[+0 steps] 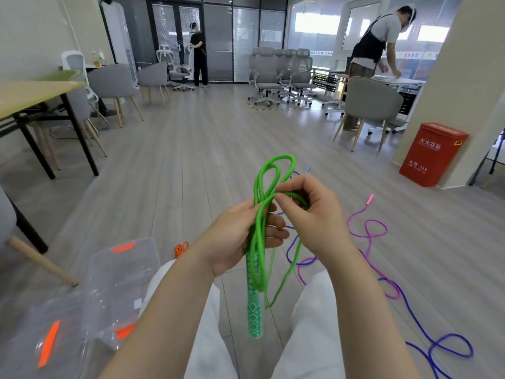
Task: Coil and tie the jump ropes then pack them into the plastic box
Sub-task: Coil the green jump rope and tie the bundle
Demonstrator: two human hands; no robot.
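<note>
left hand (pixel 240 236) wraps its fingers round the folded green jump rope (pixel 259 214) just above the handles, loops rising past the fingertips. right hand (pixel 308 214) pinches one strand beside them. looks light, limp, springy, so grip the bundle's middle.

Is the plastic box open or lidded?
Open: the clear plastic box has no lid on; its lid with orange clips lies beside it.

Green rope (pixel 262 203), diamond-patterned handle (pixel 254 305)
</note>
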